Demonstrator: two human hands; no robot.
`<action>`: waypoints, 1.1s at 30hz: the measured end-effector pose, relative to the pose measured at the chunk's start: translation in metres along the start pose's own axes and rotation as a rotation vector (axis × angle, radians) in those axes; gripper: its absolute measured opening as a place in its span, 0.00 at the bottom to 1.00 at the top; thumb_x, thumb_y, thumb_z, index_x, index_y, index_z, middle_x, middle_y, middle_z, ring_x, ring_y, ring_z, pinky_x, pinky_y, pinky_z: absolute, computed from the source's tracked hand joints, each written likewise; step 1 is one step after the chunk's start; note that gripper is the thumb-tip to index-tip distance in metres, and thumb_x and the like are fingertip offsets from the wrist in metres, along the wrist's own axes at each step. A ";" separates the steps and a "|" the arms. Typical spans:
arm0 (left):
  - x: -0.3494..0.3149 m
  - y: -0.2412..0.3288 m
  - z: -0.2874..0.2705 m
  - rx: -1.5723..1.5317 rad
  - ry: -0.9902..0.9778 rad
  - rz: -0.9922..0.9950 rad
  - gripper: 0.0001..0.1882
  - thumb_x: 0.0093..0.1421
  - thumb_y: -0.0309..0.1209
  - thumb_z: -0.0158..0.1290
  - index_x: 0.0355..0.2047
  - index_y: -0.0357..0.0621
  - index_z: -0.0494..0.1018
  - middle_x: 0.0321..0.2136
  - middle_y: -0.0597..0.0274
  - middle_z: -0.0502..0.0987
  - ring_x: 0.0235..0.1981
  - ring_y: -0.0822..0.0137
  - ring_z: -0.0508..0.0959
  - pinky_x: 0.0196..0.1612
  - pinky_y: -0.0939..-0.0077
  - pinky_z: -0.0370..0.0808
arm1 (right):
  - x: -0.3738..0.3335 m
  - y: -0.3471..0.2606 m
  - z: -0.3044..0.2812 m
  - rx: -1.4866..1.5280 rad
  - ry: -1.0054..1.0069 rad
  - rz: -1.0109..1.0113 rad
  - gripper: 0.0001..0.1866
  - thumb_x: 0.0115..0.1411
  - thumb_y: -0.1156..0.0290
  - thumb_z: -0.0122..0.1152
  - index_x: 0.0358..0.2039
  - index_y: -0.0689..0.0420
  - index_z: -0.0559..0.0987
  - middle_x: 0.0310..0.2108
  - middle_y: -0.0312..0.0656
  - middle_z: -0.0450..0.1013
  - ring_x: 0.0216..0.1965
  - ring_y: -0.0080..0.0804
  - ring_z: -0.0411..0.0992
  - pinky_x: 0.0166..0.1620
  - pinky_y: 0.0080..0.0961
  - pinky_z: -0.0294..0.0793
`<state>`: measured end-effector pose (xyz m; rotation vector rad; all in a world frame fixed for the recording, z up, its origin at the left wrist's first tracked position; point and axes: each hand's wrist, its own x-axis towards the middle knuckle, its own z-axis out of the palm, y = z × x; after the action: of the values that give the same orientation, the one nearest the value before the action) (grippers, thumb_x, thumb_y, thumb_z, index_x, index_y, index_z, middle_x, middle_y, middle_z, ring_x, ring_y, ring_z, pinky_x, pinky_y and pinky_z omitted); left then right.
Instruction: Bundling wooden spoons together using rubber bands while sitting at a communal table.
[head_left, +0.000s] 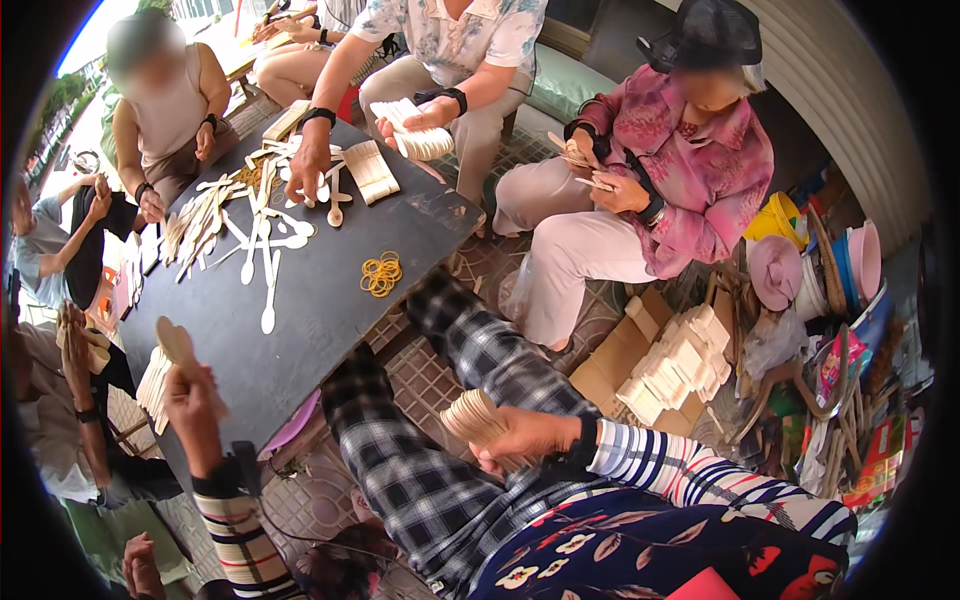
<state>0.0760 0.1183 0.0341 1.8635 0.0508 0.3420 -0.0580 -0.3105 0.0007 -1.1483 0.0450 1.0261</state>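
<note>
In my right hand [535, 436], held over my lap, is a thick stack of wooden spoons [472, 417], their rounded ends fanned together. My left hand [192, 405] is raised by the table's near left corner, closed round a wooden spoon [174, 340] whose rounded end points up. Whether more spoons sit behind it is hidden by my fingers. Just beside that hand, a row of wooden pieces [156, 392] lies at the edge of the dark table [330, 280]. Loose wooden spoons [262, 235] are scattered farther off, and a pile of yellow rubber bands [380, 273] rests near the right side.
Across the table a person's hand [309, 165] reaches into the spoons, near a neat bundle [370, 172]. Another person [640, 180] sits at the right, handling wooden pieces. On the floor stands a cardboard box [625, 345] with bundled wooden pieces [680, 365], next to buckets and clutter.
</note>
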 end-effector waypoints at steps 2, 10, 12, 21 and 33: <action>-0.047 0.035 0.058 -0.301 -0.169 -0.199 0.03 0.57 0.21 0.47 0.32 0.38 0.70 0.26 0.62 0.75 0.27 0.73 0.74 0.33 0.78 0.71 | -0.004 -0.004 -0.001 0.014 0.027 -0.049 0.05 0.56 0.74 0.55 0.32 0.61 0.73 0.25 0.38 0.72 0.27 0.24 0.71 0.32 0.22 0.72; -0.168 0.042 0.187 -0.829 -0.376 -0.600 0.08 0.57 0.23 0.51 0.38 0.38 0.69 0.29 0.59 0.77 0.28 0.69 0.76 0.35 0.72 0.75 | -0.020 -0.009 -0.012 0.136 0.141 -0.149 0.06 0.57 0.72 0.57 0.33 0.59 0.73 0.25 0.38 0.73 0.25 0.25 0.72 0.30 0.21 0.73; -0.166 0.040 0.189 -0.781 -0.339 -0.576 0.08 0.57 0.23 0.51 0.38 0.38 0.69 0.29 0.59 0.76 0.28 0.68 0.76 0.36 0.72 0.75 | -0.023 -0.002 -0.018 0.138 0.132 -0.172 0.06 0.57 0.72 0.57 0.33 0.59 0.73 0.25 0.38 0.73 0.25 0.25 0.72 0.30 0.22 0.73; -0.144 0.033 0.164 -0.756 -0.253 -0.693 0.10 0.57 0.21 0.50 0.41 0.39 0.67 0.31 0.56 0.76 0.29 0.64 0.76 0.36 0.66 0.76 | -0.033 0.006 -0.037 0.419 0.042 -0.209 0.08 0.57 0.71 0.57 0.35 0.59 0.73 0.27 0.43 0.74 0.27 0.32 0.74 0.32 0.28 0.75; -0.192 0.051 0.240 -0.906 -0.494 -0.842 0.11 0.60 0.23 0.47 0.44 0.35 0.68 0.35 0.55 0.76 0.33 0.65 0.78 0.41 0.69 0.77 | -0.027 0.006 -0.050 0.398 0.191 -0.168 0.08 0.57 0.72 0.57 0.36 0.61 0.72 0.25 0.43 0.73 0.24 0.31 0.74 0.29 0.26 0.76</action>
<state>-0.0524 -0.1594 -0.0246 0.8570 0.2808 -0.6015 -0.0549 -0.3654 -0.0130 -0.8651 0.2880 0.7158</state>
